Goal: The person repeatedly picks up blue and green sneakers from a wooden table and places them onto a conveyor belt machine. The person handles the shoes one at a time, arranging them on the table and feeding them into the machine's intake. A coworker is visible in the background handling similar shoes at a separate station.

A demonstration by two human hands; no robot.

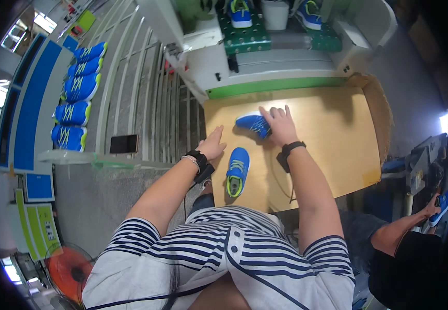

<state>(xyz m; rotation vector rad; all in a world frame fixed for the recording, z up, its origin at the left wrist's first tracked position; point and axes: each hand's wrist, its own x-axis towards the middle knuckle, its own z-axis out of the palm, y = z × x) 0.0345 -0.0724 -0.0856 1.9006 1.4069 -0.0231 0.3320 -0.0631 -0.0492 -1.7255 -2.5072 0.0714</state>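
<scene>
1. Fingers (278, 114) of the right hand (281, 126) are spread wide and laid flat over the heel end of a blue shoe (253, 124). They press down on it rather than curl round it, so the hand is splayed, not clenched.
2. Left hand (212, 146) rests at the tabletop's left edge, fingers extended and loosely together, holding nothing. It sits just beside a second blue shoe (237, 170) without touching it.
3. Shoe under the right hand lies on its side near the middle of the tabletop (332, 144), toe pointing left. The second shoe stands upright nearer the body, showing yellow-green laces and sole trim.
4. Step in hand, by my reading: the pair is being laid out or sorted, with the right hand steadying or about to pick up the far shoe.
5. Next move likely calls for the right fingers to close around the shoe's upper to lift or turn it; the left hand is free to take the near one.
6. Both wrists carry black bands.
7. Outward: a white and green machine (265, 67) stands behind the tabletop, with more blue shoes on its green pads.
8. Left: a row of blue shoes (76, 98) beside a metal rack, a dark phone (123, 143) resting on it.
9. Lower right: another person's hand (433, 205) holds a blue shoe.
</scene>
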